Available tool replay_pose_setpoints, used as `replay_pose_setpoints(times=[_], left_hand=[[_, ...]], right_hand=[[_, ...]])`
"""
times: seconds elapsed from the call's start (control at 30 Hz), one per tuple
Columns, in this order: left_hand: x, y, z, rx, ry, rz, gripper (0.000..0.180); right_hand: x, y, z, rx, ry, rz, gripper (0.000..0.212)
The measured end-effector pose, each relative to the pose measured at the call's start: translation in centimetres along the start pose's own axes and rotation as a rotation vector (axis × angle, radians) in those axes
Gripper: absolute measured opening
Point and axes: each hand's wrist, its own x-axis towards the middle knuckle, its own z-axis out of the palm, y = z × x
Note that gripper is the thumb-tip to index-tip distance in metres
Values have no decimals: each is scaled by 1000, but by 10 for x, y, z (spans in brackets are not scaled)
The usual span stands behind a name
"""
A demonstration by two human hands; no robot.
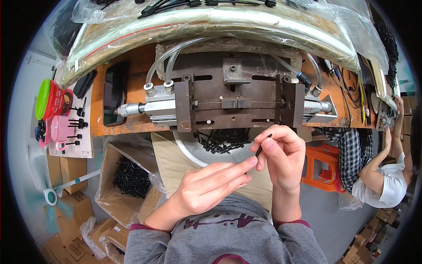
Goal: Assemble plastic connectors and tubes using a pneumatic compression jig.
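My right hand [283,156] pinches a small thin black plastic part [263,146] between thumb and fingers, held upright in front of me. My left hand [215,182] reaches across with its fingers extended, the fingertips touching the lower end of that part and my right fingers. Just beyond both hands a round metal bowl [193,152] holds several more black parts. Behind it, a rusty metal press fixture [237,99] with a pneumatic cylinder [151,105] and clear hoses is mounted on an orange bench [99,110].
An open cardboard box [127,176] lined with plastic and full of black parts stands at my lower left. Pink and red cups [57,114] sit on a white shelf at left. Another person [382,176] in a white shirt sits at right beside an orange stool [321,165].
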Motion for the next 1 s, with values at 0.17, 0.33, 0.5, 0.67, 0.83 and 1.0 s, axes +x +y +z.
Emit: replay_pose_setpoints(times=[0.17,0.33,0.5,0.67,0.83,1.0], left_hand=[[1,0,-1,22,16,6,29],[1,-1,-1,30,31,14,29],[2,-1,0,-9,33,14,24],[1,-2,1,-21,45,20,21],[1,-3,2,6,43,21,23],[9,-8,4,190,72,-96,27]], right_hand=[[-5,4,7,54,32,88,6],[-2,1,2,90,-23,127,7],[1,5,-1,151,-4,20,13],[-4,7,6,-82,62,-145,17],[-6,12,0,-84,19,-137,23],[-3,11,3,-301,57,-222,59]])
